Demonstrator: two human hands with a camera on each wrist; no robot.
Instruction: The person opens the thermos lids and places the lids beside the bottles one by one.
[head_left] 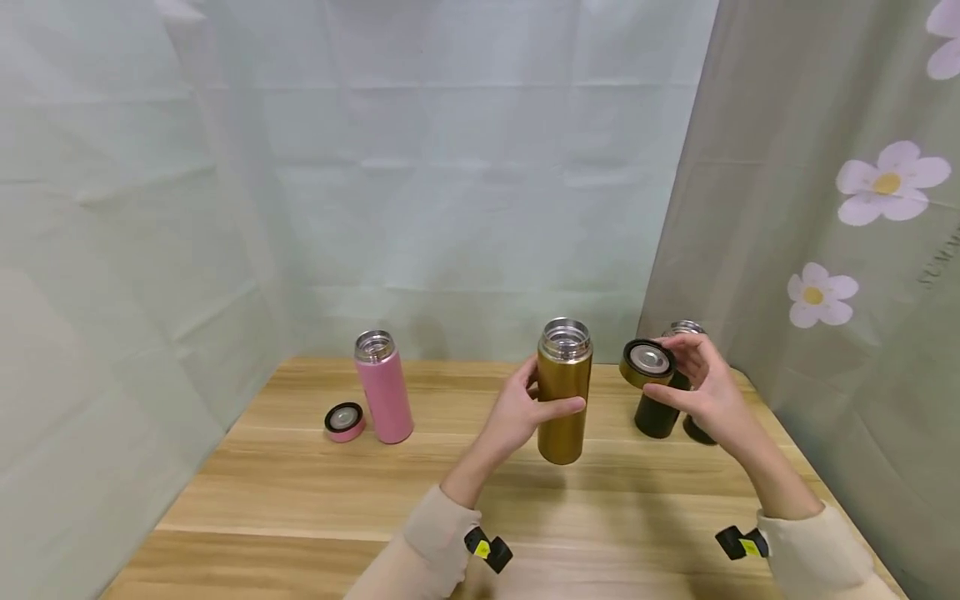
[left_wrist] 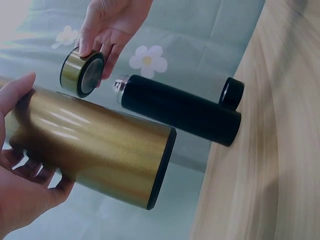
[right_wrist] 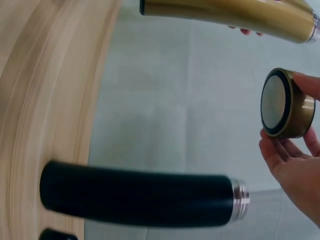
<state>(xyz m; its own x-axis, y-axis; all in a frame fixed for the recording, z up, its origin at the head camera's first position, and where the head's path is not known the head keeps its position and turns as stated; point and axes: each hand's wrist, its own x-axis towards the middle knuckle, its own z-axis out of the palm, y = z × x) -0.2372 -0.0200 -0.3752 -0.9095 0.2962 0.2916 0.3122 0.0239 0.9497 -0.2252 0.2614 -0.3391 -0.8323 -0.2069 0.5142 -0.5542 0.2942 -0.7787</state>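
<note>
My left hand (head_left: 525, 412) grips a gold thermos flask (head_left: 564, 400) round its body, upright and held above the table. Its steel mouth is uncovered. To the right, my right hand (head_left: 701, 379) pinches the gold lid (head_left: 647, 360) by its rim, with the pale inner face and dark seal ring turned outward. Lid and flask are apart. Behind the right hand stands a black thermos flask (left_wrist: 180, 107), also without its lid; in the head view the hand and gold lid partly cover it. A black lid (left_wrist: 232, 93) sits on the table beside that flask.
On the table's left side stands an open pink thermos flask (head_left: 386, 392). Its pink lid (head_left: 345, 421) lies next to it, inner side up. The wooden table (head_left: 300, 517) meets a pale curtain (head_left: 465, 208) at the back and a flowered curtain (head_left: 885, 333) at the right.
</note>
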